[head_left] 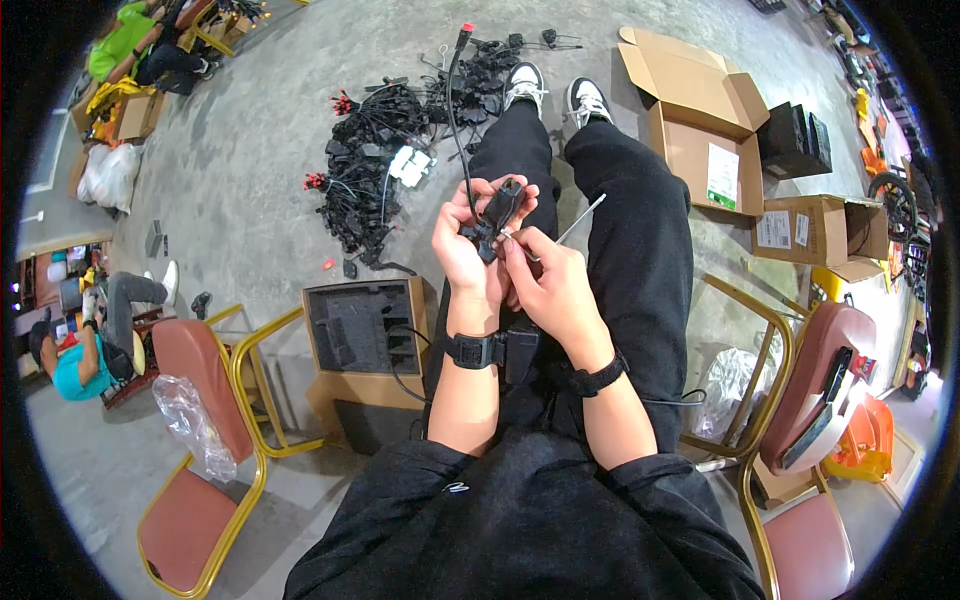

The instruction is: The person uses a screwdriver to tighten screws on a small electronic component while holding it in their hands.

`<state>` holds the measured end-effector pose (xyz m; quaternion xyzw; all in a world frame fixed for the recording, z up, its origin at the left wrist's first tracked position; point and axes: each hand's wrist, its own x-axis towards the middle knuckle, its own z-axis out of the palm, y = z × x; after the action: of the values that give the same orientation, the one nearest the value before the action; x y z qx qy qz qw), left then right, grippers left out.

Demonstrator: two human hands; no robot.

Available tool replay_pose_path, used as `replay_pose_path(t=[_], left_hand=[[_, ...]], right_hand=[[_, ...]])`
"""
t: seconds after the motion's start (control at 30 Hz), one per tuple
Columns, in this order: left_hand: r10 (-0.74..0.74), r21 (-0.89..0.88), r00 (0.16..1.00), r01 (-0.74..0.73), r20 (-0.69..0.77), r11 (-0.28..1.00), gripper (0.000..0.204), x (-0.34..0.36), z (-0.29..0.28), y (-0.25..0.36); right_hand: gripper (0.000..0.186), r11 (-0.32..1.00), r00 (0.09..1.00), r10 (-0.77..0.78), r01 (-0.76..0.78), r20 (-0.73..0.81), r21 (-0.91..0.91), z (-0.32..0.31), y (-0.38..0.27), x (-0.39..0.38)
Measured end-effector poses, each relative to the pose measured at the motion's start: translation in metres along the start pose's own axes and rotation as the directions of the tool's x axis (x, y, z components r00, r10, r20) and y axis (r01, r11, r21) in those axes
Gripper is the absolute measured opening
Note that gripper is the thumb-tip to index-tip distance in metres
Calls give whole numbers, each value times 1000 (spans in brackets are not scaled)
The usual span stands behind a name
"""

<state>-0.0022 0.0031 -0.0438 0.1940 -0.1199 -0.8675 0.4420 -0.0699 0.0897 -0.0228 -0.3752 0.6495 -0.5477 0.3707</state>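
My left hand [462, 250] cradles a small black device [500, 208], fingers curled round it, above my lap. A black cable [462, 130] runs from it up to a red-tipped end [467, 31]. My right hand [545, 285] pinches a thin silver rod-like tool [584, 218] against the device; its tip is too small to make out. On the floor ahead lies a tangled pile of black cables and parts [365, 190] with red tips, and a white item [410, 167] on it. A box with cut black foam [360, 325] sits by my left leg.
Padded gold-framed chairs [190, 520] [805, 545] flank me. An open cardboard box [690, 155], black blocks [795, 142] and a second carton [820, 235] lie right. Co-workers in green [120, 45] and teal [85, 365] tops are at the left. An orange plastic object [860, 440] is behind the right chair.
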Motion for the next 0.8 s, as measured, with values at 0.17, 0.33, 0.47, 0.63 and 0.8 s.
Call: replay_pose_path(t=[0.17, 0.33, 0.47, 0.63, 0.8], left_hand=[[2, -40, 1000, -2, 7, 999, 27, -1, 2, 0], [64, 21, 998, -64, -21, 998, 26, 0, 0, -2], [59, 28, 998, -59, 1, 998, 24, 0, -3, -2], [55, 80, 994, -63, 91, 995, 26, 0, -2, -4], [-7, -61, 995, 13, 99, 998, 29, -1, -3, 0]], right_hand=[[9, 1000, 1000, -21, 21, -8, -6, 2, 1, 0], [9, 1000, 999, -6, 5, -40, -15, 1, -1, 0], [9, 1000, 999, -4, 3, -44, -30, 1, 0, 0], [18, 981, 987, 155, -157, 31, 115, -2, -2, -1], [25, 788, 917, 302, -393, 260, 473, -5, 5, 2]])
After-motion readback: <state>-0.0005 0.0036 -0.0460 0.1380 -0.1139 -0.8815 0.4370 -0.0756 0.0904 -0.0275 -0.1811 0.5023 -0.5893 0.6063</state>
